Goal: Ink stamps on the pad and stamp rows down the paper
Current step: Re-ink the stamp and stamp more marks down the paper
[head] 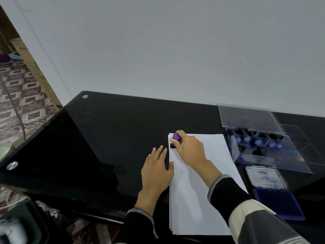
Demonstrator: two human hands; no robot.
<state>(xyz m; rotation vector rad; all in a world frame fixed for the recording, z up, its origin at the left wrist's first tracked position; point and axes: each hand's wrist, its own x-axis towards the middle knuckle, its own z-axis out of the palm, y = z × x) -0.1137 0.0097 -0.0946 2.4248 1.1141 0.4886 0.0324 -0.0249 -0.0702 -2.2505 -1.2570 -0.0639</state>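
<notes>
A stack of white paper point(197, 191) lies on the black glass table point(109, 131). My right hand point(190, 148) grips a stamp point(176, 138) with a purple top and black base, held down at the paper's top left corner. A bit of blue print shows just above the stamp. My left hand point(157, 170) lies flat on the table with straight fingers, its thumb on the paper's left edge. The open blue ink pad point(278, 202) sits to the right of the paper, its lid folded back.
A clear plastic box point(263, 147) with several more stamps stands at the back right, lid raised. A pale wall runs behind the table. The table's left edge drops to a patterned floor, and a dark object sits at the lower left.
</notes>
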